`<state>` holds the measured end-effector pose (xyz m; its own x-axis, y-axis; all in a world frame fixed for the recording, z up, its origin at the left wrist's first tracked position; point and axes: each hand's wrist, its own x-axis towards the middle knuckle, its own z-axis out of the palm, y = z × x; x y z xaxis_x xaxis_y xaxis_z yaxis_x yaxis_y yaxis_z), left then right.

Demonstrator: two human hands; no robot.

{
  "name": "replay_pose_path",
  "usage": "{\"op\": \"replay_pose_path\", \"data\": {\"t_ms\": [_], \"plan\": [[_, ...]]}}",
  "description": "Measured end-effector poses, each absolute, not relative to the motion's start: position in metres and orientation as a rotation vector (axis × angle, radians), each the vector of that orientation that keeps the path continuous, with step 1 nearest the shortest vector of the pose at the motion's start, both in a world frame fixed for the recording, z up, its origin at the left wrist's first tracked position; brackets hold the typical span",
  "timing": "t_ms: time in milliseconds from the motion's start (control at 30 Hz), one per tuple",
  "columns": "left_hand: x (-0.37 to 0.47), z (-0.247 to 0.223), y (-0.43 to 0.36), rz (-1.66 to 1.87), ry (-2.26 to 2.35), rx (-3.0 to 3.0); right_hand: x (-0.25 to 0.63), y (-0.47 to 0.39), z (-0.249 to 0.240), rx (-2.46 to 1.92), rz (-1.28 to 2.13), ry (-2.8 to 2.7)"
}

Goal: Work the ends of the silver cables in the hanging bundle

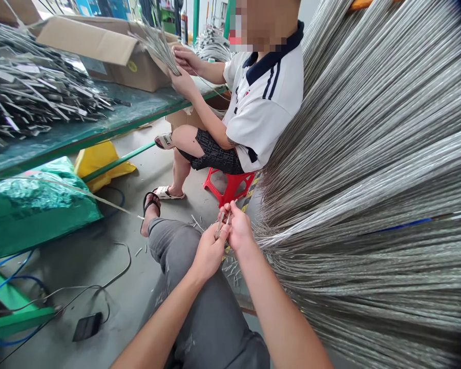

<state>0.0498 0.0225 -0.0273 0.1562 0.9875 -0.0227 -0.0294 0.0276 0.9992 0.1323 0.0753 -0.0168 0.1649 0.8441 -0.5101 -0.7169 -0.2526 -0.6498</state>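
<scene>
My left hand is above my thigh, its fingers closed around a thin grey metallic piece; its exact kind is too small to tell. Right beside it, my right hand pinches a slim silvery wire between thumb and fingers. The two hands nearly touch at the fingertips. Close to my right wrist, the ends of a large bundle of silvery wires fan out, stretching away to the right. Short cut bits lie below my hands.
A co-worker in a white shirt sits on a red stool, holding several wires. At left, a green workbench bears a cardboard box and piled strips. Green bags and cables lie below.
</scene>
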Motion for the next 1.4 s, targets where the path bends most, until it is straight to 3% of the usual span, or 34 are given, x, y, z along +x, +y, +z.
{"op": "replay_pose_path", "data": {"t_ms": [733,1067,1400], "plan": [[0.049,-0.030,0.022,1.090,1.078,1.283,0.133,0.088,-0.013,-1.123,1.536,-0.126],[0.042,-0.030,-0.024,1.037,1.029,1.232,0.216,0.121,0.006,-1.272,1.139,-0.225],[0.048,-0.036,-0.013,1.019,0.906,0.943,0.174,0.027,0.000,-1.273,1.181,-0.801]]}}
